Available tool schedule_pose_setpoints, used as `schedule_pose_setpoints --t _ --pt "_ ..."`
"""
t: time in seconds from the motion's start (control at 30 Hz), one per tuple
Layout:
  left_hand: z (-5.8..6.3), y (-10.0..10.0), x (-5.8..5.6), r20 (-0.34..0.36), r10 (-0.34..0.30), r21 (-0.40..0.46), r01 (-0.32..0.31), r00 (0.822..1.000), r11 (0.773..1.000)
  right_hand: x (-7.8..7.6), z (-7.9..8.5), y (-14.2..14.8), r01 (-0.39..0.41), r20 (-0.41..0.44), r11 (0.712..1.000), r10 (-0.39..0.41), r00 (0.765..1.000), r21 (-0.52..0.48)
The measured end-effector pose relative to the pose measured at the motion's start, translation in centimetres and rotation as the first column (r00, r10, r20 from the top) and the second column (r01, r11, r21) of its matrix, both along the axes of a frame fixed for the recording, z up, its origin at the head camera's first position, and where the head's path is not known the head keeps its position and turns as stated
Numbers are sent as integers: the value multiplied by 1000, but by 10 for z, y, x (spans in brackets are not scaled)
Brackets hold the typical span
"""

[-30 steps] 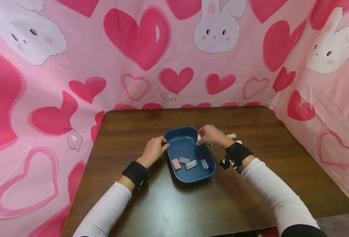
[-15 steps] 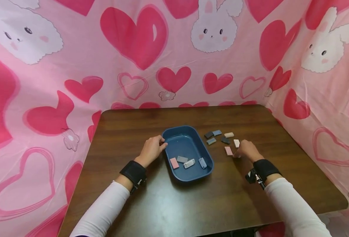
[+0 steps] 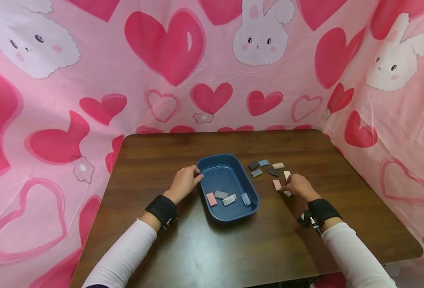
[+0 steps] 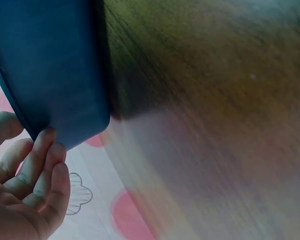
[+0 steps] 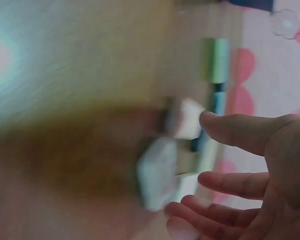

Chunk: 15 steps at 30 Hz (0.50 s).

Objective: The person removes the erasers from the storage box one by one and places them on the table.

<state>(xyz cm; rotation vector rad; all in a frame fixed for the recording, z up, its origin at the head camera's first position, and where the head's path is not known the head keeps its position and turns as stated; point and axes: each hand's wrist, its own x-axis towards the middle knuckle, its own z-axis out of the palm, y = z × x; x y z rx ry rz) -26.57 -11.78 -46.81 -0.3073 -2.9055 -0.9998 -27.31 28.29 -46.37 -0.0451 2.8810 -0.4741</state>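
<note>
My left hand (image 3: 184,182) holds the left rim of a blue plastic tray (image 3: 223,176); the left wrist view shows the thumb and fingertips at its edge. Inside lie a pink eraser-like block (image 3: 211,199), a grey one (image 3: 221,195), a white one (image 3: 229,200) and a blue one (image 3: 245,199). To the right of the tray, my right hand (image 3: 299,187) reaches low over similar loose blocks, thumb and fingers apart. Nearest it are a pink block (image 3: 277,184), a white block (image 3: 287,175) and another pale block (image 5: 158,175), partly hidden by the fingers in the head view.
Beyond the right hand lie a cream block (image 3: 278,165), a dark block (image 3: 273,172), a blue block (image 3: 263,163), a black block (image 3: 253,165) and a grey-blue block (image 3: 256,173). A brown wooden table (image 3: 154,156) carries everything, with pink heart-printed cloth (image 3: 212,60) around it.
My right hand has moved from over the tray's right side to the loose blocks, then slightly left toward the pink one. The left hand stays at the rim.
</note>
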Motion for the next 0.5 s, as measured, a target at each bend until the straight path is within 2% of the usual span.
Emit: schedule_pose_setpoints --t 0.13,0.27,0.37,0.5 --pt "2 1 1 -76 5 -57 -9 997 998 -6 11 -19 -20 -90 998 15 996 -61" --pt "2 3 4 -171 18 -158 -45 985 986 -2 15 -53 -148 -210 976 113 971 -158" --pt "3 6 5 -198 19 -194 -58 980 979 8 12 -77 -209 -240 952 155 959 -222" --pt "5 8 6 -195 7 -212 -49 981 976 18 5 -99 -201 -261 946 132 956 -256"
